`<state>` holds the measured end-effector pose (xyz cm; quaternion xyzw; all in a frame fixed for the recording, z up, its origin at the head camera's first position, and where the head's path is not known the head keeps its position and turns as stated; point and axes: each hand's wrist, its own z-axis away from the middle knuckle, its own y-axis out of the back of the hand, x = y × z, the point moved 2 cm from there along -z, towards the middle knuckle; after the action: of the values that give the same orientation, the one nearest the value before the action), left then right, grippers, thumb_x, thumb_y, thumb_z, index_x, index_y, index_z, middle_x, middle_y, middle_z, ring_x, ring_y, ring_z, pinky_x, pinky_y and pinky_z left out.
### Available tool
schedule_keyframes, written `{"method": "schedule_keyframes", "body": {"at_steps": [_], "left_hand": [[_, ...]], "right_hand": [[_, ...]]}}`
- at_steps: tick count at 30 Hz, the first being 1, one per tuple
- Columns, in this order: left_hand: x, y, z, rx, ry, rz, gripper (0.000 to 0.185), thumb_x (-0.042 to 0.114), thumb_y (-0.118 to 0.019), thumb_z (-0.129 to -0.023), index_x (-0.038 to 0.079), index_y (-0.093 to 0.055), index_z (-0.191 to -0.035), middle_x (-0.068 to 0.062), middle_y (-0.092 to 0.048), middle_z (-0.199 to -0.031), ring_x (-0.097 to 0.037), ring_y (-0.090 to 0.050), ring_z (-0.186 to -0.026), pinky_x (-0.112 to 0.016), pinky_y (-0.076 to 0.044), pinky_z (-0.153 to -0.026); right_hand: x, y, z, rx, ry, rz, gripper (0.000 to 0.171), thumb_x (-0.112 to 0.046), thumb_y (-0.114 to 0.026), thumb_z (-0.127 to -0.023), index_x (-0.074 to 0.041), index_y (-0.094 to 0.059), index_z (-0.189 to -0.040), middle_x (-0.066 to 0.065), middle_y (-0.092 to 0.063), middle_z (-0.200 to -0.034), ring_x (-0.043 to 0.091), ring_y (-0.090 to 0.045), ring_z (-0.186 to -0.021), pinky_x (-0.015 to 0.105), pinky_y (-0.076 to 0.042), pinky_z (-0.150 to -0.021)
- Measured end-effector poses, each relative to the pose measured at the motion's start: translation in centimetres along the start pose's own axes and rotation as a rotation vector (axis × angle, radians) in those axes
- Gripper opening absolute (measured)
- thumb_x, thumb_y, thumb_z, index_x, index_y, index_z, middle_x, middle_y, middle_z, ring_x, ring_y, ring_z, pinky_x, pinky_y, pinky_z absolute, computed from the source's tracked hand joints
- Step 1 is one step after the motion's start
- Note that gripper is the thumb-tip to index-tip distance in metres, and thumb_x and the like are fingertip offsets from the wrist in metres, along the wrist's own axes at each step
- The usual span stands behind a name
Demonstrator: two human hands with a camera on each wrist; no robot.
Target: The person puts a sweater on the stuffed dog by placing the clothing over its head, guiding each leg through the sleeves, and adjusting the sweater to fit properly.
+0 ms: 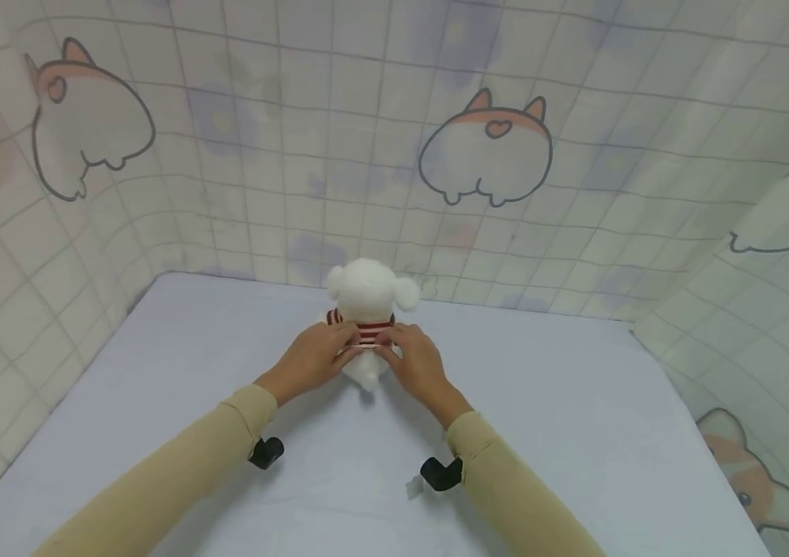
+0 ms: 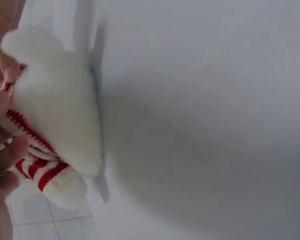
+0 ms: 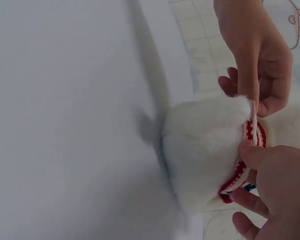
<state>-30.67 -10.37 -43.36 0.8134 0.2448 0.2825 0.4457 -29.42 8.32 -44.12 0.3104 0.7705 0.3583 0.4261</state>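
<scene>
A: What lies nearest the viewer?
B: Two beige sleeves [image 1: 179, 472], reaching forward over the pale bench [image 1: 575, 433].

A: And the hands?
B: The left hand [image 1: 314, 357] and right hand [image 1: 417, 362] meet at a white plush toy [image 1: 369, 298]. Each grip pinches the hem of its red-striped sweater [image 1: 369, 333], fingers curled on the knit.

A: Where does the toy sit?
B: Upright at mid-bench, facing away, near the far edge.

A: Behind it?
B: A checked curtain [image 1: 339, 139] printed with cartoon corgis.
</scene>
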Motion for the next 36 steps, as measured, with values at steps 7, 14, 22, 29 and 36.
{"method": "schedule_keyframes", "body": {"at_steps": [7,14,22,29,36], "left_hand": [[-0.9,0.1,0.4,-0.152,0.064,0.066,0.012,0.009,-0.071,-0.087,0.013,-0.061,-0.092,-0.001,-0.066,-0.091,-0.015,-0.063,-0.084,-0.032,-0.053,-0.075],[-1.6,-0.2,0.9,-0.192,0.145,0.069,0.005,0.013,-0.072,-0.087,0.012,-0.069,-0.091,-0.001,-0.071,-0.093,-0.017,-0.066,-0.089,-0.035,-0.054,-0.080],[-1.7,-0.4,1.4,-0.258,0.160,-0.001,0.005,0.012,-0.075,-0.084,0.012,-0.071,-0.087,-0.001,-0.071,-0.092,-0.016,-0.065,-0.084,-0.033,-0.055,-0.074],[-1.9,-0.8,1.5,-0.331,0.180,0.028,0.008,0.014,-0.072,-0.086,0.014,-0.067,-0.079,0.003,-0.067,-0.084,-0.010,-0.057,-0.072,-0.027,-0.049,-0.065],[-1.8,-1.1,1.5,-0.313,0.188,0.050,0.013,0.019,-0.072,-0.087,0.014,-0.061,-0.082,0.002,-0.062,-0.082,-0.010,-0.052,-0.071,-0.027,-0.047,-0.063]], "right_hand": [[0.8,0.4,0.3,-0.103,-0.051,0.088,0.013,-0.028,-0.066,-0.091,-0.016,-0.063,-0.089,-0.001,-0.069,-0.102,0.022,-0.062,-0.096,0.040,-0.051,-0.079],[1.4,0.0,0.3,-0.129,0.003,0.157,0.010,-0.027,-0.070,-0.088,-0.017,-0.068,-0.088,-0.003,-0.070,-0.109,0.020,-0.063,-0.099,0.038,-0.053,-0.080],[1.9,-0.7,0.3,-0.207,0.003,0.174,0.012,-0.029,-0.073,-0.084,-0.018,-0.071,-0.082,-0.004,-0.071,-0.104,0.020,-0.065,-0.094,0.038,-0.053,-0.075],[1.7,-0.9,0.5,-0.241,0.005,0.124,0.010,-0.025,-0.075,-0.083,-0.016,-0.072,-0.080,-0.002,-0.071,-0.101,0.022,-0.065,-0.095,0.038,-0.054,-0.078],[2.0,-1.1,1.1,-0.222,-0.027,0.069,0.012,-0.025,-0.074,-0.085,-0.016,-0.068,-0.081,0.000,-0.067,-0.101,0.022,-0.063,-0.099,0.039,-0.053,-0.082]]}}
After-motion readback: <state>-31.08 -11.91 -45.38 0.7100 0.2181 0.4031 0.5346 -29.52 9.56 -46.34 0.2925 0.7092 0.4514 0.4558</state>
